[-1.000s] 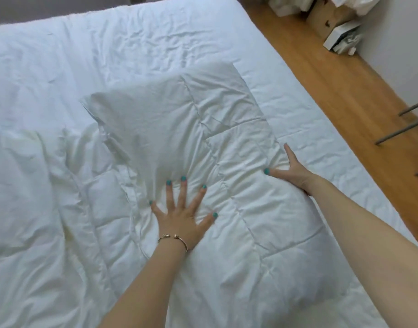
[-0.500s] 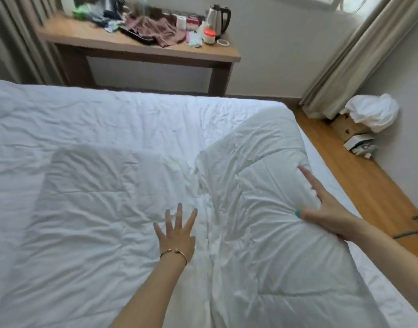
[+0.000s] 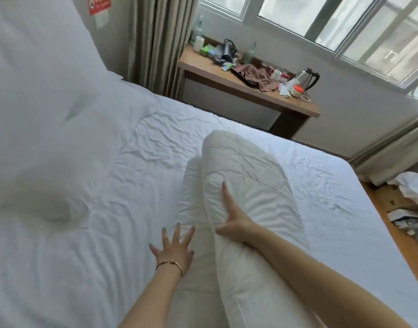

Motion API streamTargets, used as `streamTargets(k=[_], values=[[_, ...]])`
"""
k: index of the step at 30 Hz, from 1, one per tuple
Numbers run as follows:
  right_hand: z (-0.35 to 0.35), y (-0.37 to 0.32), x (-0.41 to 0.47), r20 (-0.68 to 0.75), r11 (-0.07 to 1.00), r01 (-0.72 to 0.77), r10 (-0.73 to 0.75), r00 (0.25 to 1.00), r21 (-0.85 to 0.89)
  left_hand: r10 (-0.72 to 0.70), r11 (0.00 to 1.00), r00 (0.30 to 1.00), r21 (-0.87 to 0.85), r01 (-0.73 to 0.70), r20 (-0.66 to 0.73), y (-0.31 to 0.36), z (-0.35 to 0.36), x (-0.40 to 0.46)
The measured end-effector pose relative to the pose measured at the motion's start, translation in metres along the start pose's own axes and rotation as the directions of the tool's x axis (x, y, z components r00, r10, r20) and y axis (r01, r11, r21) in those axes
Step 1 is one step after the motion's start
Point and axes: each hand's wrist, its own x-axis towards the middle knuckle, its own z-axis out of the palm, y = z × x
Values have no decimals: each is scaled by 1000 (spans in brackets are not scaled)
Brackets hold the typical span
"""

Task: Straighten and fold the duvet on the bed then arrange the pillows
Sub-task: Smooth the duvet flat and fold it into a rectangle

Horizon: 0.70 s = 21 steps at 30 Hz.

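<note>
On the bed (image 3: 345,197), my left hand (image 3: 176,250) pressed flat, fingers splayed; my right hand (image 3: 236,223) gripped the raised duvet (image 3: 250,185) fold.

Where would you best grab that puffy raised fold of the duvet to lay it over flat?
Probably along the rounded top ridge of the raised fold, coming from its right side, where the right hand already cups it. The fold stands up thick there, so fingers can wrap it, while the left hand presses the flat layer beside it.
</note>
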Motion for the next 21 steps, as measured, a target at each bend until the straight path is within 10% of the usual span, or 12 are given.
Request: streamTargets(k=[5, 9, 12, 17, 21], values=[[108, 3, 43, 80, 974, -199, 208, 975, -111, -68, 963, 997, -265, 54, -44, -61, -3, 4], [91, 10, 37, 200, 781, -289, 211, 957, 554, -6, 927, 976, -366, -77, -220, -35, -24, 9], [72, 18, 20, 114, 716, -185, 146, 983, 673, 167, 907, 924, -313, -281, -345, 21, -45, 13], [66, 56, -9, -423, 987, -82, 134, 896, 139, 409, 885, 884, -136, -444, -225, 90, -56, 41], [78, 105, -48, -466, 871, -378, 206, 860, -312, 308, 951, 935, 99, -294, -178, 86, -34, 62]])
